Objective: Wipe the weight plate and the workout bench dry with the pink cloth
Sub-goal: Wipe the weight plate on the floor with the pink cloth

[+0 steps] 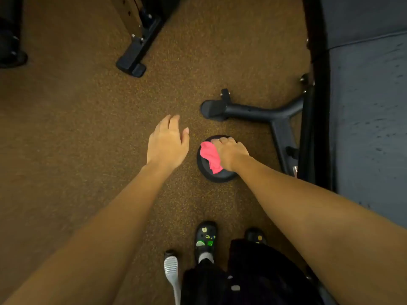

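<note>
- Position: weight plate (217, 176) is a small black disc lying flat on the brown speckled floor (88, 128), just ahead of the person's shoes.
- Cover: pink cloth (209, 156) is bunched on top of the plate, over its left and centre. One end is under the right hand; a loose tail sticks out on the near-left side of the hand.
- Grip: right hand (231, 154) is palm down on the cloth and plate. Its fingers are close together and curled down over the cloth at the plate's far rim. Fingertips and thumb are hidden.
- Right arm: extended from lower right, with the wrist over the plate's near-right rim.
- Other side: left hand (167, 144) is beside the plate to its left, over bare floor, holding nothing. It is palm down with fingers straight and close together, thumb angled out toward the plate. Can't tell whether it touches the floor.
- Left arm: extended from lower left.
- Surroundings: workout bench (370, 95) runs along the right edge, with a grey pad carrying dark specks. Its black forked leg (253, 111) sits on the floor just beyond the plate, not touching it.
- Feet: black clogs (206, 236) with charms, near edge.
</note>
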`<state>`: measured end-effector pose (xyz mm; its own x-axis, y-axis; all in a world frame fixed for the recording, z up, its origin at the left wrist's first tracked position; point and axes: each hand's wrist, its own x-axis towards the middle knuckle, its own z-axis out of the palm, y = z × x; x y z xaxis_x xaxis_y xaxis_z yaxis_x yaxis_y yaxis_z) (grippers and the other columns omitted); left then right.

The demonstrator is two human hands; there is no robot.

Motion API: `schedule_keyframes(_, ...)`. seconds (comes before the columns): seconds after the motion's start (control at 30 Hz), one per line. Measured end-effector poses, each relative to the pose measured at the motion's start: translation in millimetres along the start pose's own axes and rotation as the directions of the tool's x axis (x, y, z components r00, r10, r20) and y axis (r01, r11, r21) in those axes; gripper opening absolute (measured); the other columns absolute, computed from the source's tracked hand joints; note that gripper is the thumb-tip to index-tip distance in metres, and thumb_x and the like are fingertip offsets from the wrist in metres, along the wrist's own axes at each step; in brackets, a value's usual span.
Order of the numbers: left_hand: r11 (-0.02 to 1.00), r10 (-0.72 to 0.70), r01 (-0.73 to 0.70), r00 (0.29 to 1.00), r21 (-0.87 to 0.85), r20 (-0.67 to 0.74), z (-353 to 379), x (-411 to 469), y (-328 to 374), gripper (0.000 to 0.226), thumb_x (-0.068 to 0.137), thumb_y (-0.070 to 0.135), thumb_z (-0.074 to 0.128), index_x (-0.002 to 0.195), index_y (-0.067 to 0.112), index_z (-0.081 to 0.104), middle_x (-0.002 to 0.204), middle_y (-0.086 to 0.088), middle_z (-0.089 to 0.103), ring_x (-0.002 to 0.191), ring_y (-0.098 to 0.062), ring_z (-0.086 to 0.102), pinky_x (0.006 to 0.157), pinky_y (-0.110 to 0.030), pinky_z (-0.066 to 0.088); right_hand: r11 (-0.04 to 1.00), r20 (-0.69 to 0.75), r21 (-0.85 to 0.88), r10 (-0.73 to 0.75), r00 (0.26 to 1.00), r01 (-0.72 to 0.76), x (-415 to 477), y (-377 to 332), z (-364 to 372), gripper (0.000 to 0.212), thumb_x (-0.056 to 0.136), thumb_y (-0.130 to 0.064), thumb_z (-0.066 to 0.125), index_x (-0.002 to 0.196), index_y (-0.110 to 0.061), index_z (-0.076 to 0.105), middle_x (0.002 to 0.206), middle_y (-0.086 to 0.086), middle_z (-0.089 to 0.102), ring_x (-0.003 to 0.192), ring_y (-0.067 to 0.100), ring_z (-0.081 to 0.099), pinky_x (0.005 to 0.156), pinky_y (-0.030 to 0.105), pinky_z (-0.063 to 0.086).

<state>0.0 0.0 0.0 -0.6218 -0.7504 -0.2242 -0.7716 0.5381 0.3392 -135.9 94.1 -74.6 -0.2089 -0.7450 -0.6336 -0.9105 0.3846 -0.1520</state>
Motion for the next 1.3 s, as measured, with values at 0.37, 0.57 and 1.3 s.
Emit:
schedule_keyframes(0.37,1.0,-0.007,0.006,0.999,0.004,0.053,57.7,12.1,-21.0,0.045,0.098,0.027,0.04,0.137,0.004,0.039,0.143,-0.016,0.039,0.129,-0.033,0.04,0.101,-0.042,0.033,0.997,0.022,-0.002,0.078,0.997,-0.078,49.2,-1.3,53.7,0.101,0.082,-0.031,0.07,0.15,-0.024,-0.005,0.157,0.013,0.006,0.143,0.039,0.003,0.113,0.058,0.017)
schedule_keyframes(0.57,1.0,0.017,-0.017,0.998,-0.011,0.061,70.4,20.8,-17.9,0.045,0.098,0.028,0.039,0.136,0.004,0.04,0.141,-0.016,0.041,0.127,-0.032,0.042,0.101,-0.042,0.034,0.995,0.058,-0.011,0.098,0.993,-0.098,56.4,2.7,66.0,0.106,0.077,-0.03,0.074,0.15,-0.02,-0.002,0.152,0.014,0.015,0.14,0.036,0.016,0.113,0.051,0.019)
schedule_keyframes(1.3,0.987,-0.021,0.052,0.979,-0.149,0.203,40.8,2.6,26.5,0.037,0.097,0.021,0.042,0.131,0.011,0.047,0.134,-0.009,0.049,0.12,-0.026,0.047,0.096,-0.035,0.038,0.746,-0.066,0.652,0.237,0.969,-0.138,-8.8,35.7,37.4,0.062,0.079,-0.034,0.072,0.123,-0.012,0.034,0.125,0.017,0.05,0.113,0.036,0.051,0.091,0.044,0.046)
